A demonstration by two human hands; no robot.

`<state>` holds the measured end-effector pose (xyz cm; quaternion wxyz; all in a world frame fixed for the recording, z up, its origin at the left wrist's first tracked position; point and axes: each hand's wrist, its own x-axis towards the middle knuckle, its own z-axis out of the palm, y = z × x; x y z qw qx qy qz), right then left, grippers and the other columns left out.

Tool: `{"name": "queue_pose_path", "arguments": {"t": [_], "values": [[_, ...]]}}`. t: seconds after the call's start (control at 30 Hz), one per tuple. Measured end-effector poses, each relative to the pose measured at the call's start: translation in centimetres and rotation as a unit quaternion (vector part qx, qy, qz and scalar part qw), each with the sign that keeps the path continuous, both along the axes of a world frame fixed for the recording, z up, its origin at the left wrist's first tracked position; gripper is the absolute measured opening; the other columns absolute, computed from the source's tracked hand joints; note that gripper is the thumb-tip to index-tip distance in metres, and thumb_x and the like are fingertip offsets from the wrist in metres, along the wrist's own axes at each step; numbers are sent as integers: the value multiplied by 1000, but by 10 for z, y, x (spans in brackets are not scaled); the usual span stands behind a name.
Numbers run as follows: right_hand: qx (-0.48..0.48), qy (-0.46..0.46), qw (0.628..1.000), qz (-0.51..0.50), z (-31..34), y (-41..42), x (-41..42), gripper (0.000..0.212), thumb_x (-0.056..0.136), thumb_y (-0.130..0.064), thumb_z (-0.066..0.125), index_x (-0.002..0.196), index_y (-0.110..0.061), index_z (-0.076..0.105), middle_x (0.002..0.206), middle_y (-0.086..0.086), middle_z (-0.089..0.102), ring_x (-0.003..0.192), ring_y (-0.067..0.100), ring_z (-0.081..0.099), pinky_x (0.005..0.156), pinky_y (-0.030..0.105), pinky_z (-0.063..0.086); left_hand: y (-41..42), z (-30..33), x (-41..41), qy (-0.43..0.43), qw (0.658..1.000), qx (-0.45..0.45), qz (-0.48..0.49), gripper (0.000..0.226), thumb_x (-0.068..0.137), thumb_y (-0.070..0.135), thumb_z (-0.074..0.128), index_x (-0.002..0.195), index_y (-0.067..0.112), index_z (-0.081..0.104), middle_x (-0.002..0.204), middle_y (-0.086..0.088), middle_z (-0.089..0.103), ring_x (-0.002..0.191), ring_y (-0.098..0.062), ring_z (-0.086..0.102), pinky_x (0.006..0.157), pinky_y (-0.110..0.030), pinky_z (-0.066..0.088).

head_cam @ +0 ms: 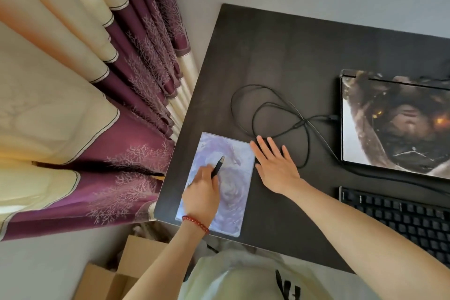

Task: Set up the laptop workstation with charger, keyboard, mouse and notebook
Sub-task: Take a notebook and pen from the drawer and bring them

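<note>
We had the notebook lying flat near the left front corner of the dark table, its near edge close to the table's rim. Our left hand was closed around a black pen, pinching it with the tip pointing away over the cover, while our right hand lay spread and flat on the table just beside the notebook's right edge, its fingers reaching toward the loose loops of the charger cable. That cable ran to a plug at the laptop's left side, and the screen was lit. The keyboard sat in front of the laptop; no mouse showed in our view. We judged the step in hand to be laying the pen down on the notebook. To do it well, we would lower the pen until it lay flat along the cover before letting go, so it could not roll off toward the table's edge, and keep the right hand steadying the notebook's side without dragging the cable loops.
</note>
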<state>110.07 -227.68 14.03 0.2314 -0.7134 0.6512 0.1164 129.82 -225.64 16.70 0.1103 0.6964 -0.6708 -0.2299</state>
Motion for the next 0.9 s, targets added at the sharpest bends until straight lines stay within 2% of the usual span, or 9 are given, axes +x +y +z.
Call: {"name": "queue_pose_path", "arguments": {"t": [0.1,0.2,0.3,0.37,0.47,0.53,0.63,0.73,0.9], "values": [[-4,-15,1000,-4,6,-9,0,55,98,-22,23,146,-21,-3,158,-2,-8,144,19,-10,117,48,1,-4,4,-6,34,999,18,28,22,94,21,44,111,13,55,106,-7,65,88,-32,62,64,-28,36],[-120,-113,982,-87,20,2,7,44,95,-17,35,139,-9,33,150,10,31,140,26,24,114,42,20,-8,11,-15,162,982,49,87,13,90,17,52,85,13,64,85,-9,64,80,-29,59,67,-28,41],[-71,-312,926,-198,35,28,19,30,93,-22,45,120,-15,55,117,1,62,102,11,58,89,25,46,-15,23,-26,380,882,185,209,25,88,12,58,63,17,60,68,-6,59,74,-25,54,68,-32,49],[12,-383,893,-234,40,43,26,25,91,-27,50,113,-19,58,96,-11,65,77,-7,59,71,6,43,-17,26,-34,431,842,229,229,20,87,13,60,67,17,64,78,-10,64,80,-23,58,74,-28,50],[-1,-392,879,-272,36,51,29,10,88,-24,56,95,-17,60,79,-4,64,65,2,55,58,8,39,-16,27,-45,422,858,228,184,19,87,16,59,69,17,65,79,-6,65,78,-17,60,68,-18,49],[-27,-361,886,-290,34,52,29,7,87,-20,57,87,-14,60,79,-1,57,64,6,50,59,7,38,-14,24,-44,363,906,184,113,18,88,15,57,73,18,65,79,-6,65,77,-18,57,72,-26,47],[-59,-294,882,-364,29,58,21,9,88,-17,56,79,-14,57,82,-2,46,64,7,46,57,16,34,-9,6,-24,61,994,76,-47,36,84,30,61,119,21,58,126,-7,58,120,-27,48,100,-44,40],[-60,-246,873,-416,26,68,16,7,91,-20,51,90,-14,54,93,4,52,78,25,55,63,25,36,1,-14,3,-124,977,88,-149,80,77,58,57,143,38,17,157,1,8,144,-31,-2,112,-58,9],[-22,-165,927,-335,22,76,27,50,91,-22,48,138,-18,29,115,8,57,99,31,60,79,40,48,6,-30,9,-137,966,123,-179,92,75,66,51,142,40,-7,155,-1,-19,139,-35,-24,110,-62,-4]]}}
